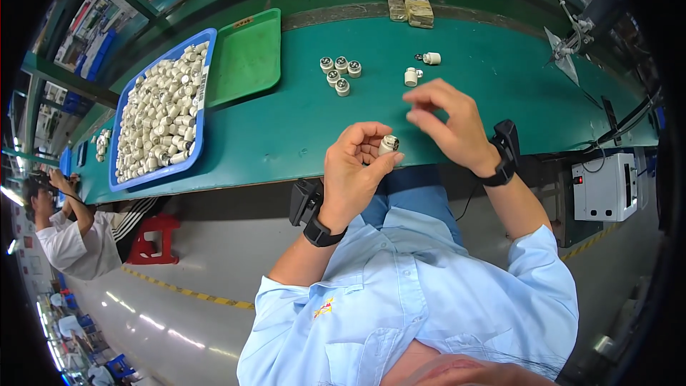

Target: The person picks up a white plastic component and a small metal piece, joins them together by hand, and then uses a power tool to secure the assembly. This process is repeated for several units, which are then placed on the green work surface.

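Near the bench's front edge, my left hand (pixel 355 164) is closed on a small white cylindrical part (pixel 389 144), gripped between thumb and fingers. The dark end of this part, with metallic bits, faces up and away from me. To its right, my right hand (pixel 449 125) hovers over the bench with thumb and fingertips a little apart and nothing visible between them. Beyond that hand lie two loose white parts, one upright (pixel 411 77) and one on its side (pixel 431 58), with small dark and white pieces beside them. Several similar parts (pixel 342 87) stand grouped further left, dark ends up.
A blue tray (pixel 200 129) heaped with white parts sits on the left of the green bench (pixel 286 129), beside a green tray (pixel 246 57). Taped bars (pixel 409 0) lie at the far edge. A white box (pixel 604 189) is at right. Another person (pixel 78 239) works at far left.
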Available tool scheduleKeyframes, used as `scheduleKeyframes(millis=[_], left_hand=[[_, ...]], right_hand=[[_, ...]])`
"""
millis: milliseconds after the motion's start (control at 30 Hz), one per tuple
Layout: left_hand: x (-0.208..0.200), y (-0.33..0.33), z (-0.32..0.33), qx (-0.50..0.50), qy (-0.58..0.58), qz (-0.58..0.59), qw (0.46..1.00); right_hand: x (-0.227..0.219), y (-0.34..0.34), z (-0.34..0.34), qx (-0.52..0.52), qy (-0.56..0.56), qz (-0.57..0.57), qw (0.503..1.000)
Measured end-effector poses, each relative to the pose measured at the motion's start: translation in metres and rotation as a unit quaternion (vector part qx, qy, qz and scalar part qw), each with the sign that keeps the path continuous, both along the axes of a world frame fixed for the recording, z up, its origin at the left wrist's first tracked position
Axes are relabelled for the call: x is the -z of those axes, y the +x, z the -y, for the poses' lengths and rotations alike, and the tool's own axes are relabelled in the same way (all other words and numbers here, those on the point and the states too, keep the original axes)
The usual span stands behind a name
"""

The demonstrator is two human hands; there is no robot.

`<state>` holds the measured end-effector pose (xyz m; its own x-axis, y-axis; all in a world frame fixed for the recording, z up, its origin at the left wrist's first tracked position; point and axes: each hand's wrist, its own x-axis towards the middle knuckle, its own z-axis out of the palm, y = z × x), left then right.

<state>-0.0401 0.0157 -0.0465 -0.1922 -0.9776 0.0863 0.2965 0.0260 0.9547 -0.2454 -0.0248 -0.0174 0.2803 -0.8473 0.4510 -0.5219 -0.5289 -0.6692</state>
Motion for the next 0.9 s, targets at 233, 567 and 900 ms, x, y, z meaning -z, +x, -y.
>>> scheduleKeyframes(millis=[233, 567, 900], left_hand=[[0.000, -0.012, 0.004, -0.083, -0.125, 0.186, 0.971], [0.002, -0.021, 0.003, -0.069, -0.153, 0.222, 0.961], [-0.001, -0.032, 0.001, -0.004, -0.126, 0.147, 0.981]], right_hand=[[-0.002, 0.009, -0.034, -0.063, -0.012, 0.040, 0.997], [0.013, 0.005, -0.039, 0.012, -0.010, 0.067, 0.998], [-0.004, -0.007, -0.041, 0.045, -0.190, -0.068, 0.978]])
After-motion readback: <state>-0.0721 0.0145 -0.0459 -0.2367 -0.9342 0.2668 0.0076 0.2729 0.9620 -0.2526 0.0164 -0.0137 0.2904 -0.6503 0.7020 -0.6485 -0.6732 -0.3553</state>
